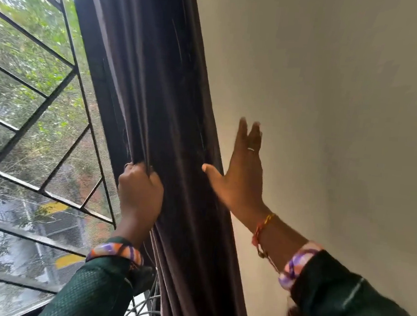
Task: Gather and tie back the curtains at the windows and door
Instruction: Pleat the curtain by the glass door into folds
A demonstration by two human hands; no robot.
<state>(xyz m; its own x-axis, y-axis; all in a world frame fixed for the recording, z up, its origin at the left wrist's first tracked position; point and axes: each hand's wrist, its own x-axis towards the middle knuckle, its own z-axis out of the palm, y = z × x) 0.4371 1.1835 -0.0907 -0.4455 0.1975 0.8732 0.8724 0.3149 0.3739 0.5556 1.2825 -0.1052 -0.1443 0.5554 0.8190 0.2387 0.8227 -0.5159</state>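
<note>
A dark brown curtain hangs bunched into a narrow column between the window and the wall. My left hand grips a fold of folds on the curtain's left edge, fingers curled into the cloth. My right hand lies flat along the curtain's right edge, fingers straight and pointing up, thumb pressing on the fabric. No tie-back is in view.
A black metal window grille with mesh fills the left, trees outside. A plain cream wall takes up the right. Loose grey cables hang at the curtain's foot near the sill.
</note>
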